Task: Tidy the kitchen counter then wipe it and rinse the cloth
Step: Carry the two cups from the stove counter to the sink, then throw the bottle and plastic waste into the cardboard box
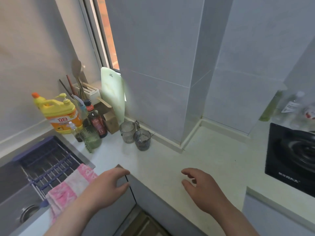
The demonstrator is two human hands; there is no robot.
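A pink and white cloth [68, 188] hangs over the front rim of the sink [12, 198], beside a purple rack. My left hand [109, 186] hovers at the counter's front edge just right of the cloth, fingers loosely curled and holding nothing. My right hand [202, 186] floats over the pale counter [170, 160], fingers relaxed and empty. Along the back of the counter stand two clear glass mugs [127, 132] [142, 139], the darker one with a spoon in it, and a green ribbed glass [91, 138].
A yellow detergent jug [59, 114], dark sauce bottles [97, 121], a small cardboard box [109, 118], a utensil holder [85, 91] and a pale cutting board [113, 94] crowd the back left corner. A black stove [289, 155] sits at the right.
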